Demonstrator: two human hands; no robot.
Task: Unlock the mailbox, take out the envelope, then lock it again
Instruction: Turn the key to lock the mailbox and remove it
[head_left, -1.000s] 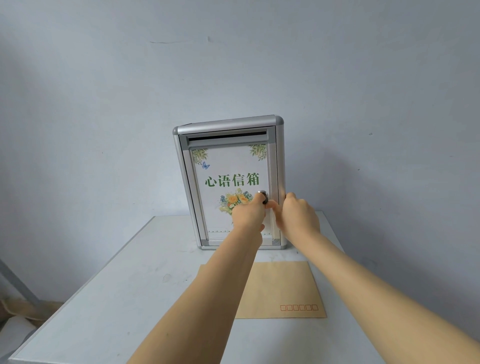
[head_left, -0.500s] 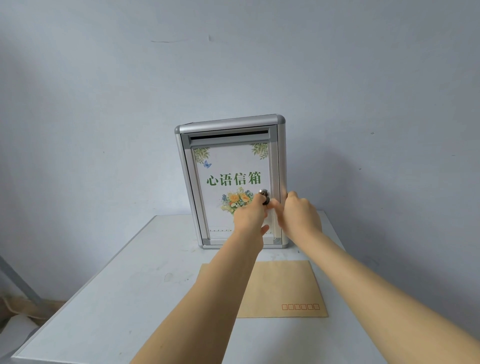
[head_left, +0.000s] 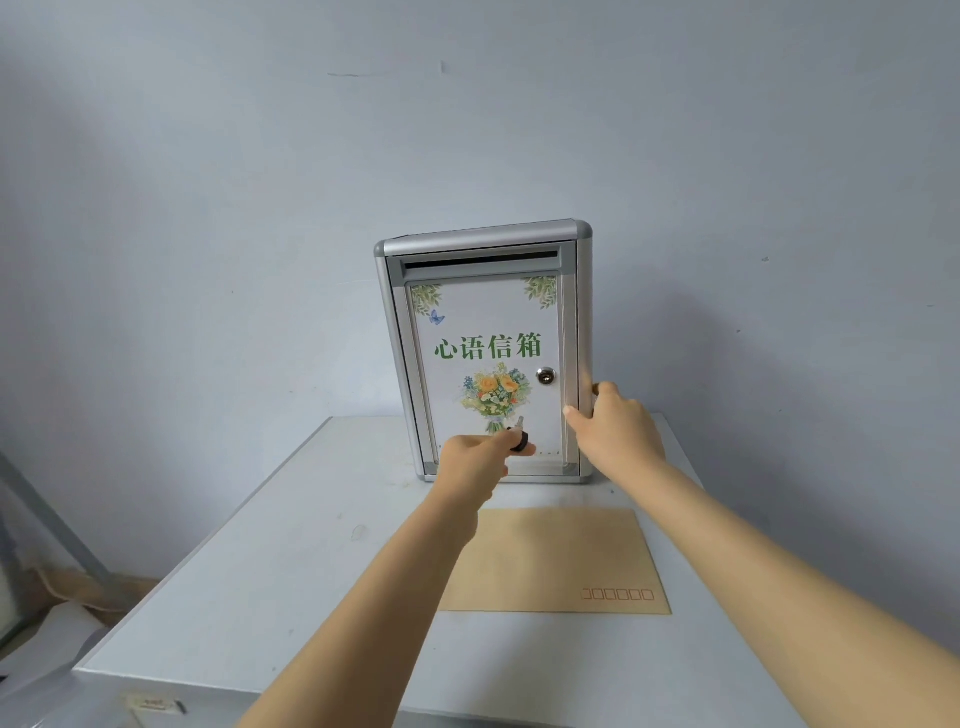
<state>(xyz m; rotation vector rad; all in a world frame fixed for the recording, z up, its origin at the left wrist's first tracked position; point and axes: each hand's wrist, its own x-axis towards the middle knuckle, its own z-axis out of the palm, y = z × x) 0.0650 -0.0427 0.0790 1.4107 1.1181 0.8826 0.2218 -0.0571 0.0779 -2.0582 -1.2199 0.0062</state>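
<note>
Out comes the key (head_left: 519, 435), pinched in the left hand (head_left: 475, 460), lock (head_left: 545, 376) bare; right hand (head_left: 613, 431) grips the mailbox (head_left: 584, 332) edge, probably locked, envelope (head_left: 556, 561) already out.

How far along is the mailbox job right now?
Nearly finished. The envelope lies on the table, and the mailbox door is shut. The left hand holds the key clear of the lock; the right hand steadies the box's side. Whether it is locked doesn't show.
</note>
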